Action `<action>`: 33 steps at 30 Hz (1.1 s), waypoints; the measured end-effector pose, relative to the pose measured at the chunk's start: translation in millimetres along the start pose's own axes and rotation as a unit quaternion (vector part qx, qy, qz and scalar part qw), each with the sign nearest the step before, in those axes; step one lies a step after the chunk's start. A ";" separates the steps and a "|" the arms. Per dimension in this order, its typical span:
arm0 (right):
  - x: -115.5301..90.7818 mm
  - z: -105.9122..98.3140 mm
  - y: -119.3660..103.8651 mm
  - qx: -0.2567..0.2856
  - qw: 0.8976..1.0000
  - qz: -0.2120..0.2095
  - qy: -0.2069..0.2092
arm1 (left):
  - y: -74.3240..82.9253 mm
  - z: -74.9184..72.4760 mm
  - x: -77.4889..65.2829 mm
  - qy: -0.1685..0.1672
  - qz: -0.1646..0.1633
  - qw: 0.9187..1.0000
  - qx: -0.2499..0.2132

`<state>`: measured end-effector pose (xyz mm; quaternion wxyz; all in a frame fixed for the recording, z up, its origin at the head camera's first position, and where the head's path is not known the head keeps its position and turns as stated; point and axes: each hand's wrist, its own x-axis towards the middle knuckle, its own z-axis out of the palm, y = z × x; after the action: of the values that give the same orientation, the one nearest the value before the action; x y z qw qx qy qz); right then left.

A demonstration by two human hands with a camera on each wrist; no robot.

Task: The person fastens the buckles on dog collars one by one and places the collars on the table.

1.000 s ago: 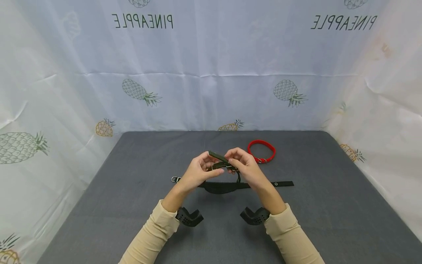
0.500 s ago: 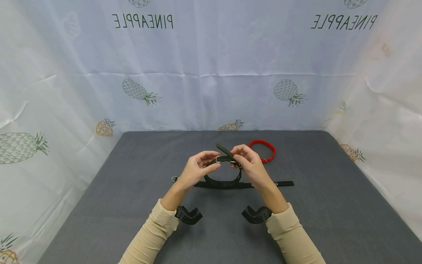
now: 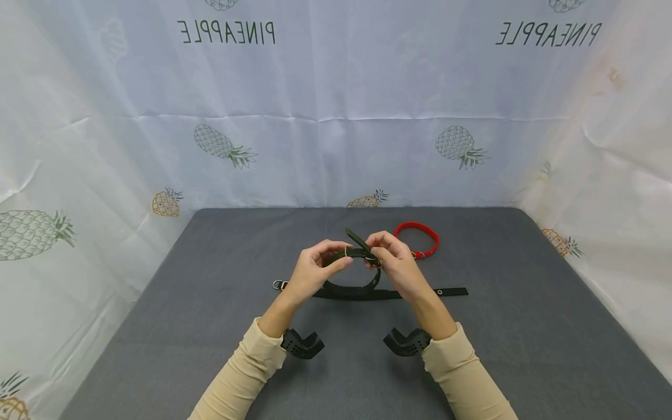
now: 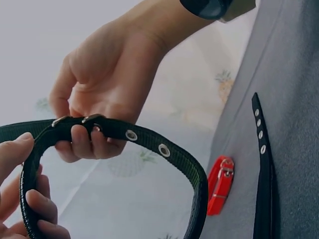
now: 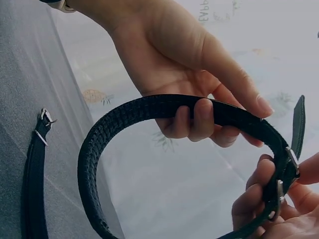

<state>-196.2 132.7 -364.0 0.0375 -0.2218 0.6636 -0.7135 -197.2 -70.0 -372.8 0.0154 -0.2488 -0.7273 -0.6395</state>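
Observation:
My two hands hold a dark green dog collar [image 3: 358, 252] in a loop above the table. My left hand [image 3: 311, 273] pinches the strap on the left, thumb against fingers; the left hand [image 5: 172, 64] also shows large in the right wrist view. At the metal buckle [image 5: 293, 160], my right hand [image 3: 395, 262] grips the collar. The loose strap tip [image 5: 299, 124] sticks out past the buckle. Metal-rimmed holes run along the band [image 4: 197, 172] in the left wrist view. Fingers partly cover the buckle.
Behind the loop, a black collar [image 3: 388, 295] lies stretched across the grey table [image 3: 210, 326], its buckle end left and eyelet end right. A red collar [image 3: 437, 239], fastened in a ring, lies farther back at the right. A pineapple-print curtain [image 3: 336, 163] surrounds the table's back and sides.
Since a second ago the collar has opened out into a wider loop, and its strap tip has swung more upright, pointing away. The left hand has shifted slightly left. Over the last half second little differs.

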 end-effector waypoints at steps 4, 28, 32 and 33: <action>-0.2 -0.2 -0.5 -0.009 1.000 0.014 -0.003 | -1.6 1.2 -1.1 0.003 0.035 0.999 0.037; -1.5 -1.4 -5.2 -0.038 0.998 0.021 -0.035 | -2.9 2.6 -0.7 0.002 0.112 0.987 0.116; -2.5 -1.9 -7.4 -0.042 0.998 0.013 -0.039 | -3.6 2.8 -0.4 0.005 0.125 0.985 0.118; -2.6 -1.9 -7.5 -0.041 0.998 0.010 -0.039 | -3.9 2.6 -0.4 0.006 0.126 0.985 0.118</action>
<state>-192.7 136.2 -357.5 0.0614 -0.2445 0.6928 -0.6757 -197.5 -67.9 -377.1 0.1296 -0.3315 -0.7603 -0.5434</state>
